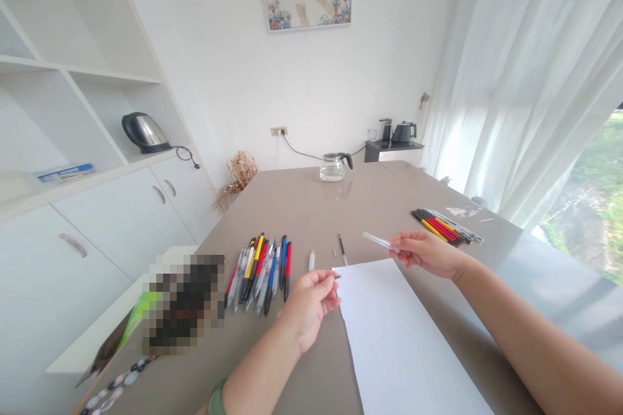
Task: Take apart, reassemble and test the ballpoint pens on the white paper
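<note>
My left hand [315, 305] is closed in a pinch over the near left corner of a white paper sheet [399, 331]. Between its thumb and finger is a small dark pen part [337, 277], too small to name exactly. A clear plastic pen barrel [377, 240] points left from the closed fingers of my right hand [423, 251], above the sheet's far right corner. Beyond the paper lie a dark-tipped pen refill [342, 248], a tiny clear piece [334, 253] and a translucent pointed pen part [311, 260].
Several assembled pens [263, 272] lie left of my left hand. Several slim red, yellow, black and clear pen pieces [445, 228] lie at the right, with white scraps [464, 212] beyond. A glass pot [333, 168] stands at the table's far end; bead strings [117, 389] lie front left.
</note>
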A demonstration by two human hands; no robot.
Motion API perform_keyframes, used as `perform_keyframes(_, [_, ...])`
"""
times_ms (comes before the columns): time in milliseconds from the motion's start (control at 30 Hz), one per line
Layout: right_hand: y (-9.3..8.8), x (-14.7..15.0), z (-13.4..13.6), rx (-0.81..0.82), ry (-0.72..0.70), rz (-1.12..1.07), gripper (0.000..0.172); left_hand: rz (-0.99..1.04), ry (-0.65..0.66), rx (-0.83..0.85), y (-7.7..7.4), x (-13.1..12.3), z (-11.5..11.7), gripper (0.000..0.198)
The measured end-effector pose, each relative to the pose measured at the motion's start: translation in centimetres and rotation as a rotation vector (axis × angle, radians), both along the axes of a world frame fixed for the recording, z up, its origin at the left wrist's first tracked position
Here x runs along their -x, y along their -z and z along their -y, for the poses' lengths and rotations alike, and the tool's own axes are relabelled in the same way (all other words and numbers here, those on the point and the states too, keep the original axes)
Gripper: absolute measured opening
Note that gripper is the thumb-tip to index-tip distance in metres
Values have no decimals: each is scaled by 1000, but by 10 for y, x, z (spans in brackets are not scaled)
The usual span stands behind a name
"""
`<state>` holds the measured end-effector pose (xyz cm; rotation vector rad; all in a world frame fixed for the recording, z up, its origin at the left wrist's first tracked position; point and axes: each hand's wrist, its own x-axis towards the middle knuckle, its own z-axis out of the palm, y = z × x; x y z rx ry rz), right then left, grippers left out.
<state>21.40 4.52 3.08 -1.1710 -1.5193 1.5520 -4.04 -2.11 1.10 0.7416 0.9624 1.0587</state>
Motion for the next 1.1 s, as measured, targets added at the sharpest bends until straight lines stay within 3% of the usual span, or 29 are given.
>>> perform_keyframes(133, [1, 23, 8, 115, 20, -297, 13, 7, -13, 11, 0, -2, 1, 9])
perform_keyframes(267, [0, 53, 25, 157, 22, -342, 15, -5, 10, 10, 0, -4, 2, 10])
perform_keyframes(467, [8, 72, 36, 67, -15, -16, 35, -35, 48, 9, 2, -5, 4, 12])
perform_keyframes(633, [14, 67, 30, -138, 68, 339, 34, -66, 25, -13, 2, -4, 3, 13])
perform_keyframes(767, [19, 60, 25, -230, 41, 567, 31, -107, 8, -20, 2, -2, 1, 14])
perform_keyframes(1100, [18, 61, 30, -519, 3, 760, 21, -147, 63, -16, 1, -2, 0, 21])
